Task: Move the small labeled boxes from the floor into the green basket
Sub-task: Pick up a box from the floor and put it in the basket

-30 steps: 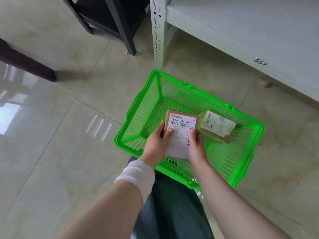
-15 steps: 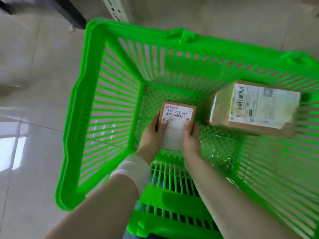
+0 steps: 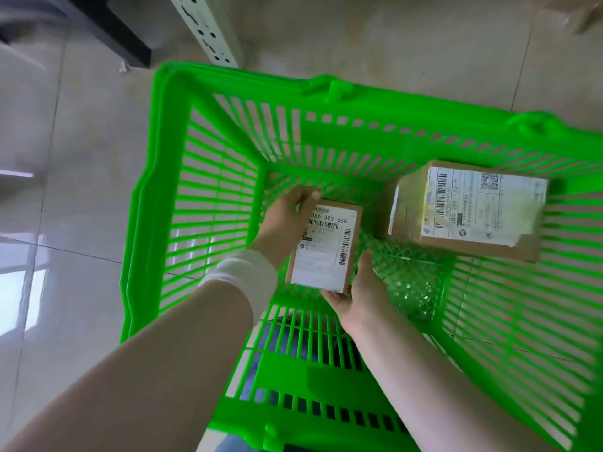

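The green basket (image 3: 156, 223) fills most of the head view, seen from above. Low inside it, near its mesh floor, is a small brown box with a white label reading 866 303 666 (image 3: 326, 249). My left hand (image 3: 284, 220) grips the box's far left corner and side. My right hand (image 3: 359, 295) holds its near right corner from below. A white band wraps my left wrist. A larger brown labeled box (image 3: 463, 210) lies in the basket's right part, apart from the small one.
Glossy beige floor tiles (image 3: 75, 158) surround the basket. A white perforated shelf post (image 3: 208, 31) and a dark furniture leg (image 3: 111, 31) stand just beyond the basket's far rim. My dark trouser leg shows through the near basket wall.
The small box has gone from above the basket rim down to near its floor, still held by both hands. The camera has come much closer to the basket. My hands have shifted toward opposite corners.
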A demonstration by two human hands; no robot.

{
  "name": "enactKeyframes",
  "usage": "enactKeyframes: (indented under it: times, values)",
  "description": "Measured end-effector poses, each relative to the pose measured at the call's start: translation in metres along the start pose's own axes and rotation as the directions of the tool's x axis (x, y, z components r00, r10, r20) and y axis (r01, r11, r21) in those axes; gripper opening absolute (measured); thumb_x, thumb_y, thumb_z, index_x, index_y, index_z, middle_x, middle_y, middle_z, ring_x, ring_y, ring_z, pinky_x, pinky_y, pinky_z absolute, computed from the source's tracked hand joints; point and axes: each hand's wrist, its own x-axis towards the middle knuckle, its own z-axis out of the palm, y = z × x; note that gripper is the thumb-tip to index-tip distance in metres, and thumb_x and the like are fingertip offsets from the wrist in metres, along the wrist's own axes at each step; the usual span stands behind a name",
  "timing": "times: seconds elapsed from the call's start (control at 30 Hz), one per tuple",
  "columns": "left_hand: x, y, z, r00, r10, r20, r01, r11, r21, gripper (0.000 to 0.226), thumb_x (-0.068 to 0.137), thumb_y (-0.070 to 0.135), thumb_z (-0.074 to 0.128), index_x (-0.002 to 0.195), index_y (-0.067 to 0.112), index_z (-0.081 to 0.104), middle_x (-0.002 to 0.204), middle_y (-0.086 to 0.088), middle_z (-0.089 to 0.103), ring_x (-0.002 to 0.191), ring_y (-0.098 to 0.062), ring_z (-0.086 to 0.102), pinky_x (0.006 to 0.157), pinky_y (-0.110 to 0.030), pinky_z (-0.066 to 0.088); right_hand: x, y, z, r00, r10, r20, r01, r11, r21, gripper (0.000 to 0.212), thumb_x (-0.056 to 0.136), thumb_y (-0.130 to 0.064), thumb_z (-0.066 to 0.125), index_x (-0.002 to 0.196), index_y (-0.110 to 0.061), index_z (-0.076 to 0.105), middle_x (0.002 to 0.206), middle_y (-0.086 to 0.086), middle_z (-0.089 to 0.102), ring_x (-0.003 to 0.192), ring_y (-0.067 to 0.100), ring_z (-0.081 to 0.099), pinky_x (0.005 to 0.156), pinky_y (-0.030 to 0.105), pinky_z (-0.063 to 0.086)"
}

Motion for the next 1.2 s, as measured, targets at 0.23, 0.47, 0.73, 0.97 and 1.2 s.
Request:
enactKeyframes:
  times: [0.23, 0.47, 0.73, 0.97, 1.2]
  values:
    - [-0.018, 0.002, -0.019, 0.989, -0.023, -0.147, 0.010, 0.996, -0.088, 0.028, 0.090, 0.020, 0.053, 0.116, 0.013, 0.058, 0.102, 0.001, 0.059, 0.096, -0.015, 0.055, 0.081, -0.022, 0.041, -0.012, -0.010, 0.010, 0.993, -0.114, -0.013, 0.112, 0.984, -0.136, 0.037, 0.094, -0.042, 0.043, 0.076, -0.012, 0.054, 0.089, 0.010, 0.058, 0.097, 0.025, 0.055, 0.100, 0.038, 0.047]
    - [-0.046, -0.019, -0.020, 0.888, -0.340, -0.311, 0.139, 0.841, -0.522, 0.030, 0.088, 0.018, 0.053, 0.118, 0.016, 0.052, 0.108, -0.001, 0.059, 0.112, -0.026, 0.058, 0.101, -0.046, 0.046, -0.023, -0.037, 0.033, 0.830, -0.557, 0.022, 0.489, 0.709, -0.508, 0.033, 0.092, -0.021, 0.050, 0.119, -0.004, 0.058, 0.121, 0.016, 0.063, 0.106, 0.029, 0.060, 0.077, 0.025, 0.039]
    - [-0.026, -0.030, 0.004, 0.806, -0.448, -0.387, 0.064, 0.716, -0.695, 0.026, 0.088, 0.009, 0.055, 0.113, 0.014, 0.053, 0.099, 0.003, 0.057, 0.113, -0.028, 0.059, 0.101, -0.049, 0.045, 0.015, -0.055, 0.059, 0.702, -0.703, 0.110, 0.651, 0.572, -0.498, 0.022, 0.088, -0.013, 0.055, 0.105, -0.006, 0.067, 0.109, 0.014, 0.068, 0.085, 0.016, 0.055, 0.071, 0.023, 0.040]
    - [-0.018, -0.041, 0.009, 0.806, -0.429, -0.409, 0.032, 0.721, -0.693, 0.024, 0.086, 0.011, 0.058, 0.103, 0.024, 0.050, 0.106, -0.004, 0.061, 0.112, -0.028, 0.060, 0.101, -0.048, 0.045, 0.032, -0.053, 0.064, 0.669, -0.737, 0.095, 0.672, 0.545, -0.501, 0.034, 0.085, -0.018, 0.061, 0.117, -0.005, 0.062, 0.118, 0.013, 0.066, 0.095, 0.018, 0.059, 0.088, 0.030, 0.047]
    - [-0.051, -0.005, -0.006, 0.782, -0.521, -0.343, 0.246, 0.763, -0.598, 0.060, 0.090, 0.027, 0.055, 0.141, 0.008, 0.031, 0.148, -0.010, 0.037, 0.136, -0.024, 0.037, 0.112, -0.033, 0.030, -0.010, -0.048, 0.051, 0.739, -0.666, 0.099, 0.611, 0.601, -0.515, 0.062, 0.087, -0.028, 0.060, 0.141, -0.007, 0.038, 0.147, 0.008, 0.043, 0.136, 0.020, 0.041, 0.113, 0.030, 0.029]
